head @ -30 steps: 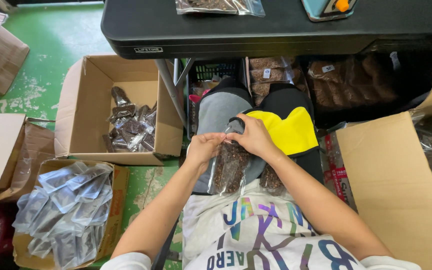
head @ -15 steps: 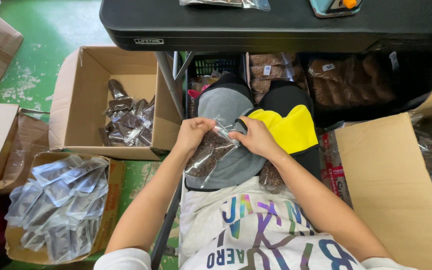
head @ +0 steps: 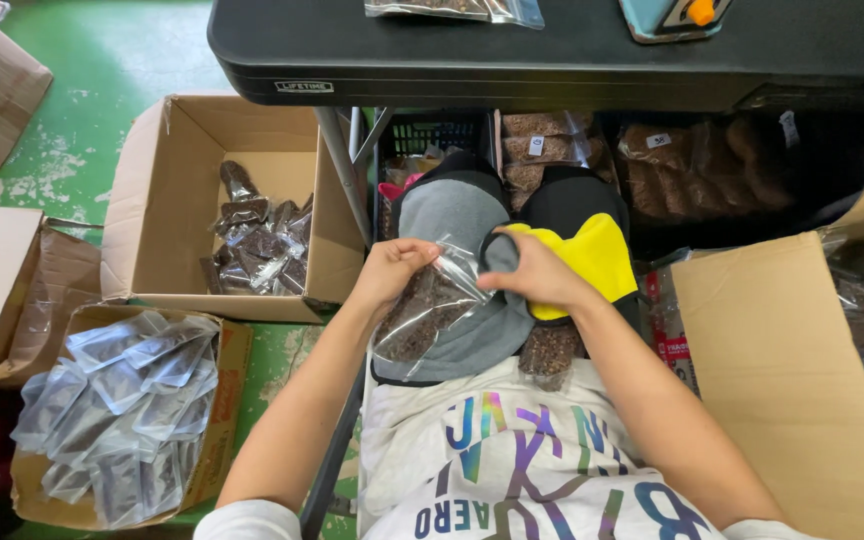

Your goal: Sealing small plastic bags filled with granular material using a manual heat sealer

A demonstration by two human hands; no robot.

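I sit with a clear plastic pouch (head: 427,308) of brown granules tilted across my lap. My left hand (head: 392,268) pinches the pouch's upper left edge. My right hand (head: 535,277) grips its top right corner, fingers closed along the seal. A second filled pouch (head: 548,352) lies between my thighs, under my right wrist. My legs wear grey and black-and-yellow shorts.
An open carton (head: 167,190) at left holds several filled pouches. A lower carton (head: 232,400) holds empty clear pouches. A black table (head: 552,60) spans the top with a pouch (head: 452,10) on it. Large cardboard (head: 782,370) stands at right, bulk bags (head: 692,165) under the table.
The pouch swung from hanging upright to lying tilted across my lap. My left hand moved up and left, and my right hand shifted right along the top edge.
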